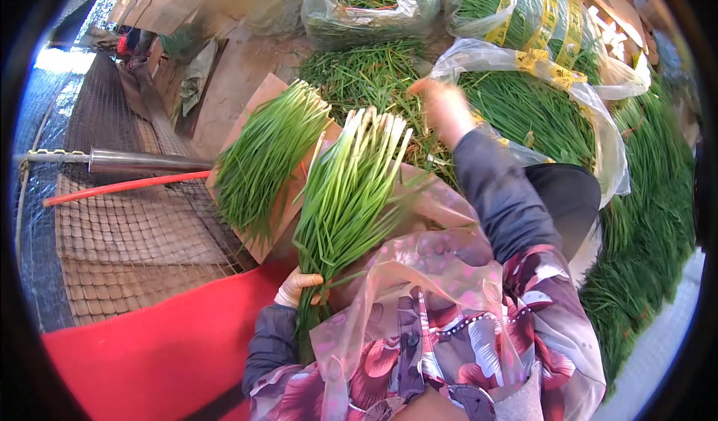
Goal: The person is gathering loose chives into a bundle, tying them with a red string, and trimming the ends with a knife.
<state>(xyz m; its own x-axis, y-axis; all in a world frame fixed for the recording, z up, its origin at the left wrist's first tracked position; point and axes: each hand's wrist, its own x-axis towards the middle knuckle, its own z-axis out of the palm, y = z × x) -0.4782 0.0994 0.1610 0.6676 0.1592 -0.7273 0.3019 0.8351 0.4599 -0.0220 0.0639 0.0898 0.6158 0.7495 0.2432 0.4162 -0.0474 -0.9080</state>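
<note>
Here, the left hand point(299, 286) has its fingers curled around the leafy end of a green bunch point(344, 204). Its pale ends fan out, so stalks could slip free if the grip gets loose. The right hand point(446, 112) is blurry; I cannot tell how open its fingers are or if they hold anything. Another bunch point(265, 159) has pale ends by the brown board's point(267, 92) upper right edge, where a bump could spill it.

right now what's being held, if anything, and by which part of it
The left hand grips a bunch of green stalks near its leafy end, pale ends pointing away. The right hand is too blurred to tell.
</note>
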